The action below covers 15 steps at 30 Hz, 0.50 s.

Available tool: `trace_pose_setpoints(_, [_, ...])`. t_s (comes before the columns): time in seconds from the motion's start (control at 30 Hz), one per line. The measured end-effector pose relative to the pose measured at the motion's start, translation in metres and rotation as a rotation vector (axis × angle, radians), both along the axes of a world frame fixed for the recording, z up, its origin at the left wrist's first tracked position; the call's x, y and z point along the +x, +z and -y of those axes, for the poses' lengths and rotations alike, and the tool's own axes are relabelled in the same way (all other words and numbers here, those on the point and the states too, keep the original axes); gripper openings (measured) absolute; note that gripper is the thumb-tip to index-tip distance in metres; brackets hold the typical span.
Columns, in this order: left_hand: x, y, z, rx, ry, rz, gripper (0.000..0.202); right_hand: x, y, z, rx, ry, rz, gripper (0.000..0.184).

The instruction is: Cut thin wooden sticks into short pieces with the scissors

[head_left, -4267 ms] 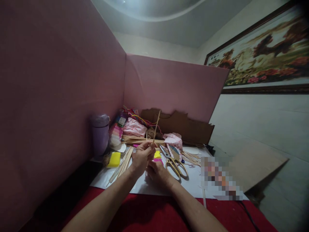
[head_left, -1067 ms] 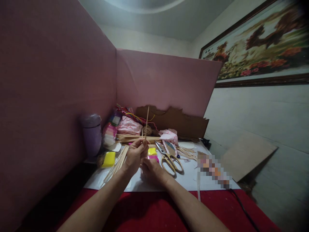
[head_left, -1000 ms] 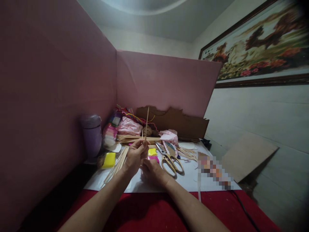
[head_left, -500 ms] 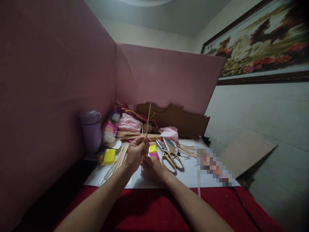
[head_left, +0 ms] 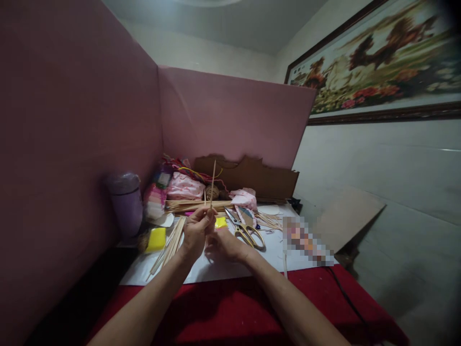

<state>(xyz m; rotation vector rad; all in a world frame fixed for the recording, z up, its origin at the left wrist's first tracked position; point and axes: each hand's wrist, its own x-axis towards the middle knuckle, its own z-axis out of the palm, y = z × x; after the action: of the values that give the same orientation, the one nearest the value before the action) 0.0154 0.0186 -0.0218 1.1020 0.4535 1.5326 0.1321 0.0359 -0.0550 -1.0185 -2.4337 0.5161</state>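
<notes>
My left hand [head_left: 197,230] pinches a thin wooden stick [head_left: 213,182], which points upward with a slight tilt. Just below and to its right is my right hand [head_left: 226,244], its fingers curled in close to the left. What those fingers grip, if anything, is hidden. Gold-handled scissors [head_left: 248,234] lie with blades parted, right of the hands. Behind the right hand shows a yellow packet [head_left: 220,222]. Several loose sticks [head_left: 172,242] lie to the left of my left hand.
A purple lidded cup [head_left: 126,206] and a yellow block [head_left: 156,240] stand at left. Behind are a stick bundle [head_left: 180,206], pink cloth [head_left: 185,186], a twine ball [head_left: 212,192] and torn cardboard [head_left: 248,175]. Pink panels [head_left: 230,110] enclose the back and left.
The whole view has shifted, so most things sit further left. The left hand keeps its pinch on the stick. My right hand has turned slightly and stays close beneath the left.
</notes>
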Motion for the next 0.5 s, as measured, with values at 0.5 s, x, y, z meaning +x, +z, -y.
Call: trace_pose_setpoints(0.5, [-0.010, 0.000, -0.006, 0.023, -0.064, 0.050, 0.019, 0.069, -0.002, 0.004, -0.019, -0.623, 0.303, 0.040])
